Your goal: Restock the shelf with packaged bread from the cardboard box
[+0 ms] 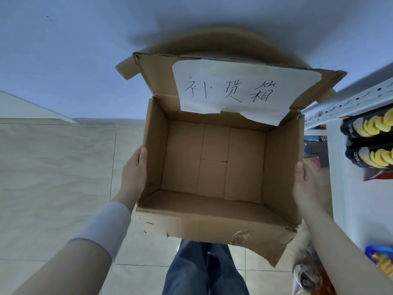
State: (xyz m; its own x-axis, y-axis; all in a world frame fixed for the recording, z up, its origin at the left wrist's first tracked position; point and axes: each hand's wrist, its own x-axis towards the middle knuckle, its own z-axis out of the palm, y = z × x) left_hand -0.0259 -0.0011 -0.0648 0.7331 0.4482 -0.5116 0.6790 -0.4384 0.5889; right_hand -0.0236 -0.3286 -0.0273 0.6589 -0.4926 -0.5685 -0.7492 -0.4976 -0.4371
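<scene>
Overhead, empty cardboard box (214,165), mouth toward camera, long axis seemingly left-right, both hands' fingers flat against its sides.

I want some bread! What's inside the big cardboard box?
Nothing: the cardboard box is empty. You can see its bare brown bottom and inner walls, with no bread. The left hand and right hand hold its sides. What's under the box is hidden.

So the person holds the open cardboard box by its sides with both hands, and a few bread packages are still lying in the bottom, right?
Not quite. The head view shows the cardboard box is empty: only its bare bottom panels are visible, with no bread packages inside. The rest stands: the left hand and the right hand hold the open box by its sides.
</scene>
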